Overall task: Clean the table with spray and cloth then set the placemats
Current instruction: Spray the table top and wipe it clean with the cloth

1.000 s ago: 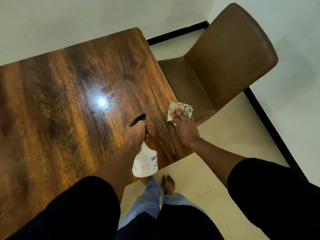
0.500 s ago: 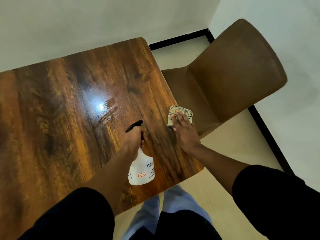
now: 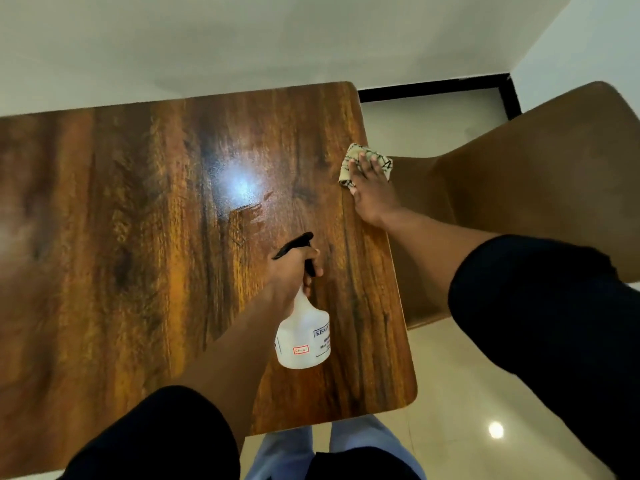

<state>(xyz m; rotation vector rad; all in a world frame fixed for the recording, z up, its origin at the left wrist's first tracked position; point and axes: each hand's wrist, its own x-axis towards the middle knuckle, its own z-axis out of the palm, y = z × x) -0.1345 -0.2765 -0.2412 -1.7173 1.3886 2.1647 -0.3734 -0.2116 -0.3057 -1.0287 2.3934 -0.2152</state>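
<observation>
A glossy brown wooden table (image 3: 138,237) fills the left and middle of the head view. My left hand (image 3: 294,268) grips the neck of a white spray bottle (image 3: 304,337) with a black trigger head, held above the table's right half, nozzle pointing away from me. My right hand (image 3: 372,192) lies flat with straight fingers on a folded beige patterned cloth (image 3: 349,161) at the table's right edge. A wet streak shows on the surface near a bright light reflection. No placemats are in view.
A brown padded chair (image 3: 536,188) stands close against the table's right side. White walls run behind the table and to the right, with a black skirting (image 3: 433,90). Pale floor tiles (image 3: 450,393) lie below the table's near right corner, by my legs.
My right hand has slid the cloth farther away along the table's right edge. My left hand keeps its grip on the bottle. The camera has tilted, showing more of the table's near corner.
</observation>
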